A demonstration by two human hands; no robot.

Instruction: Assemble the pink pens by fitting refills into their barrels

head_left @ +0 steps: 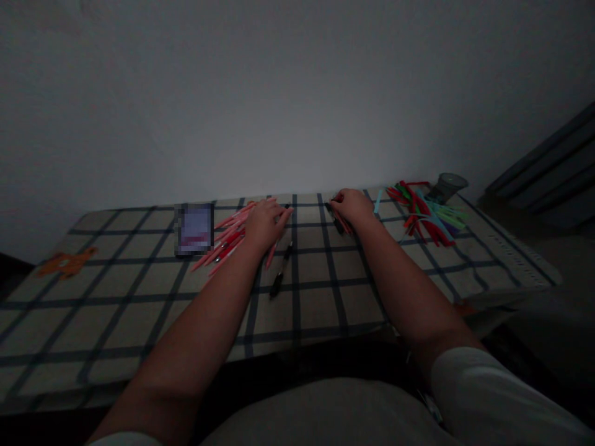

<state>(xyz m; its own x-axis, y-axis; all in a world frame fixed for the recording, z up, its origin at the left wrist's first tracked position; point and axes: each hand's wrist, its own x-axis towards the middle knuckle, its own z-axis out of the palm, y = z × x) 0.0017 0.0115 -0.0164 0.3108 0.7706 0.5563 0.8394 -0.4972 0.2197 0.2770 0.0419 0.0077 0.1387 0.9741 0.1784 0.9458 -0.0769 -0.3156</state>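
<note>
My left hand is over the right end of a pile of pink and red pens. Its thumb and fingers close around a pen whose dark tip shows past the fingertips. Close by, a black pen lies alone on the cloth. My right hand has its fingers pinched at the top of a small group of dark and reddish pens; the palm side is partly hidden. The dim light blurs fine detail at both hands.
A checked cloth covers the table against a pale wall. A pixelated phone-like device lies left, beyond it an orange bear-shaped piece. At right are colourful strips and a grey cup, tilted.
</note>
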